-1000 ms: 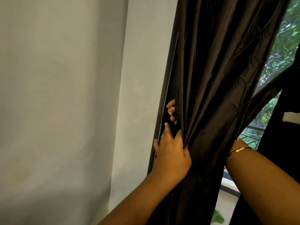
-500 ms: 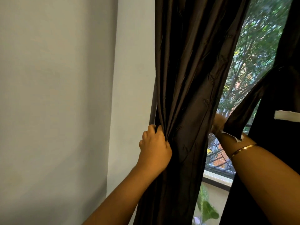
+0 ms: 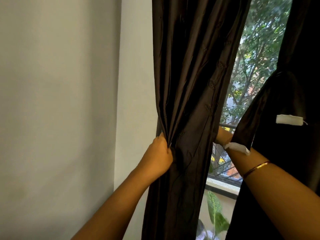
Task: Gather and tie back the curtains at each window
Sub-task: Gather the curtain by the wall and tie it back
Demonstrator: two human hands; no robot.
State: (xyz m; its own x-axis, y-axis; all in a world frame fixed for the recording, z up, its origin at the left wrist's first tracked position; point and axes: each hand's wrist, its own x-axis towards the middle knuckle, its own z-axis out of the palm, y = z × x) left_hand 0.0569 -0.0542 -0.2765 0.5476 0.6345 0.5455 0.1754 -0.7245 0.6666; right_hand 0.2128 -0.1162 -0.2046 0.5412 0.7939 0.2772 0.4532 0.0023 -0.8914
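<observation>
The curtain (image 3: 190, 84) hangs upright, its folds running down into the left hand (image 3: 158, 156), which grips them. The right hand (image 3: 223, 135) is half hidden behind it, its grip unclear.

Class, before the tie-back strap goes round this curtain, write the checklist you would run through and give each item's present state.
1. Folds gathered: ok. The left hand grips the bunched pleats of the curtain at its wall-side edge.
2. Right hand holding the window-side edge: cannot tell, as its fingers are hidden behind the fabric.
3. Strap within reach: ok. It lies over the right wrist with its white end free.
4. Strap wrapped round the curtain: not ok, not yet done.
5. White patch, probably the fastening point, in sight: ok. It is on the dark fabric at right.
</observation>
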